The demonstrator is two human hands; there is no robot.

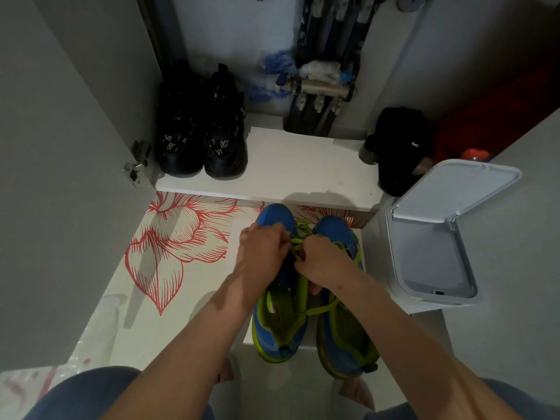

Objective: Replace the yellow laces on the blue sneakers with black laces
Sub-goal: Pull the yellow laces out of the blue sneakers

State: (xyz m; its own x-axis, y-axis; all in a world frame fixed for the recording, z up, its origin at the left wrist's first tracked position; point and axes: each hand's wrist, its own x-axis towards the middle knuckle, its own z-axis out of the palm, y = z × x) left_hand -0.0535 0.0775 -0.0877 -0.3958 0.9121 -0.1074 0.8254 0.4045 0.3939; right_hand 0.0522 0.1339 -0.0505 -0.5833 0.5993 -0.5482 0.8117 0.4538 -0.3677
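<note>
**Glossy closet floor, printed with a red line-drawn flower**

The floor is running up to a smooth white shelf, which is carrying a pair of chunky black sneakers and a soft black cap. A boxy white plastic bin is standing at the right with its lid raised. The blue sneakers, lined in lime yellow, are sitting side by side on the floor, rounded toes toward the shelf. The left hand and the right hand are meeting over the left-side shoe. The fingers of each hand are curling in tightly and pinching the flat yellow laces near the toe end.
</note>
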